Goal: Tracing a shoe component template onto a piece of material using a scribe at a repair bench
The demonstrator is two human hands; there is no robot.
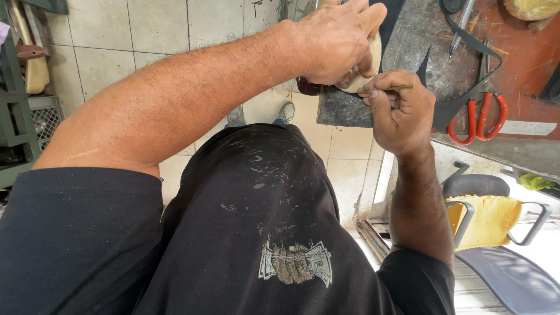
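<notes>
Black shirt fabric [251, 233], speckled with pale flecks, fills the foreground. Beyond it, one pale tan, rounded piece [366, 69] lies at the near left corner of the dark worn slab [344, 108], mostly hidden. One left hand [338, 38] is curled over it, pressing it down. One right hand [399, 108] is closed around a thin greenish pencil-like tool [401, 88], its tip at the piece's edge. Farther right on the reddish benchtop [525, 64] lies one pair of red-handled scissors [481, 111]. At the left edge, a grey mesh crate [44, 119]; contents unclear.
</notes>
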